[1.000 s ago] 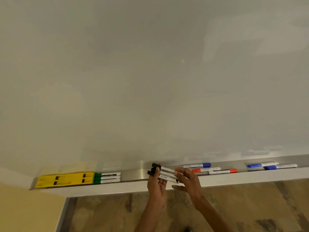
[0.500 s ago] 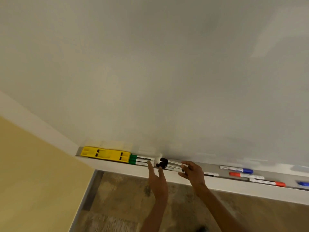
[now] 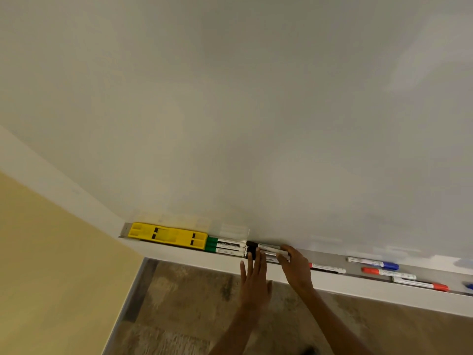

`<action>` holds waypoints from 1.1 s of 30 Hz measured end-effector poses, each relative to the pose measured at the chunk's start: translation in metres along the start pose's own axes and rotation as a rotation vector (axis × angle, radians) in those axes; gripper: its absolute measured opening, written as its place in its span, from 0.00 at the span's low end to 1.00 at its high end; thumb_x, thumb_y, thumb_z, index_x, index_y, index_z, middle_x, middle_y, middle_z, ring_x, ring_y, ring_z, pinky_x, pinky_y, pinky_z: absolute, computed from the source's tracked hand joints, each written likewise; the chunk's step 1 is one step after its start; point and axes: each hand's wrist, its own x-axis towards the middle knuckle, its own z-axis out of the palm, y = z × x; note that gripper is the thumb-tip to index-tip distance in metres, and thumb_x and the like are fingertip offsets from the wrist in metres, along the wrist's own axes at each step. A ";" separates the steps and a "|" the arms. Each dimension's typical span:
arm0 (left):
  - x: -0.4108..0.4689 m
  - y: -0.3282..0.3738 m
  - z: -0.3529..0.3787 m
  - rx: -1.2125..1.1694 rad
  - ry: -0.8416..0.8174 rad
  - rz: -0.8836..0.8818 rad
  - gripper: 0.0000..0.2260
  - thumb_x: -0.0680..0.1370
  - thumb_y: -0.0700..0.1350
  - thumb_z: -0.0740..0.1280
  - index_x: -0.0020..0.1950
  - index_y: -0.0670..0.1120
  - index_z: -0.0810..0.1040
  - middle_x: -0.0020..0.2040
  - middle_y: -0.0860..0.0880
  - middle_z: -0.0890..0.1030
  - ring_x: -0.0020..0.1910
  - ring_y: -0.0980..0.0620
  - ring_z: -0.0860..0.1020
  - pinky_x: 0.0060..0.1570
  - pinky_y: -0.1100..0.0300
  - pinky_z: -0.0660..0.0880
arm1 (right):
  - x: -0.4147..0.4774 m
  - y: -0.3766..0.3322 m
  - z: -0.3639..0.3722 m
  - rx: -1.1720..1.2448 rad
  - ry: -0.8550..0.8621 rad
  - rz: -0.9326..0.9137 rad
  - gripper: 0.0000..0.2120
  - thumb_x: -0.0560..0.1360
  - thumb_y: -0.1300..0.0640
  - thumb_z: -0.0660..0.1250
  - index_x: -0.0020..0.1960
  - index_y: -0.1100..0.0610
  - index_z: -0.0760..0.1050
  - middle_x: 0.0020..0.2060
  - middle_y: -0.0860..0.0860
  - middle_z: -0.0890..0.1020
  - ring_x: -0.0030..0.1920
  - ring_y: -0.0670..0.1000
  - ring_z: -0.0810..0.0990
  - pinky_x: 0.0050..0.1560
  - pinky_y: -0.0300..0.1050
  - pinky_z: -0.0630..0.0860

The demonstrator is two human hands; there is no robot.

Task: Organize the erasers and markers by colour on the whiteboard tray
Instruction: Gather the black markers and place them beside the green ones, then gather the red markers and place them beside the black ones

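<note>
A yellow eraser [image 3: 167, 236] lies at the left end of the whiteboard tray [image 3: 358, 289]. Beside it lie three green markers [image 3: 225, 247]. A bunch of black markers [image 3: 266, 250] rests on the tray right after the green ones. My right hand [image 3: 294, 267] grips the black markers at their white barrels. My left hand [image 3: 254, 276] is flat with fingers spread, its fingertips touching the black caps from the front. Further right lie a red marker [image 3: 327, 268], a blue marker [image 3: 373, 263] and two more red markers [image 3: 389, 273].
The whiteboard [image 3: 256, 111] fills the upper view. A yellow wall [image 3: 51, 278] stands to the left. Below the tray is a mottled brown floor [image 3: 184, 303]. Another blue marker [image 3: 469, 286] shows at the right edge.
The black markers went from held up in both hands down onto the tray against the green markers. My left hand opened flat. The view swung left.
</note>
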 end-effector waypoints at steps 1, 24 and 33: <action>-0.001 -0.001 0.001 0.003 -0.004 -0.007 0.37 0.65 0.59 0.77 0.69 0.45 0.74 0.73 0.42 0.69 0.76 0.45 0.31 0.70 0.48 0.42 | -0.002 0.001 0.001 -0.027 0.030 -0.001 0.14 0.77 0.60 0.68 0.62 0.59 0.77 0.55 0.55 0.83 0.54 0.55 0.81 0.56 0.46 0.76; 0.012 -0.014 0.003 -0.151 -0.074 0.117 0.34 0.80 0.46 0.60 0.78 0.47 0.41 0.79 0.47 0.40 0.64 0.57 0.16 0.69 0.51 0.26 | -0.009 0.010 -0.026 -0.262 0.114 -0.205 0.06 0.76 0.67 0.63 0.48 0.61 0.77 0.47 0.57 0.81 0.48 0.58 0.78 0.46 0.47 0.75; -0.018 0.061 0.000 -0.891 0.030 -0.085 0.18 0.81 0.51 0.61 0.71 0.51 0.70 0.71 0.53 0.72 0.70 0.56 0.68 0.69 0.61 0.63 | -0.004 0.091 -0.107 -0.638 -0.116 -0.269 0.17 0.78 0.56 0.65 0.66 0.51 0.74 0.64 0.48 0.76 0.65 0.51 0.71 0.63 0.48 0.66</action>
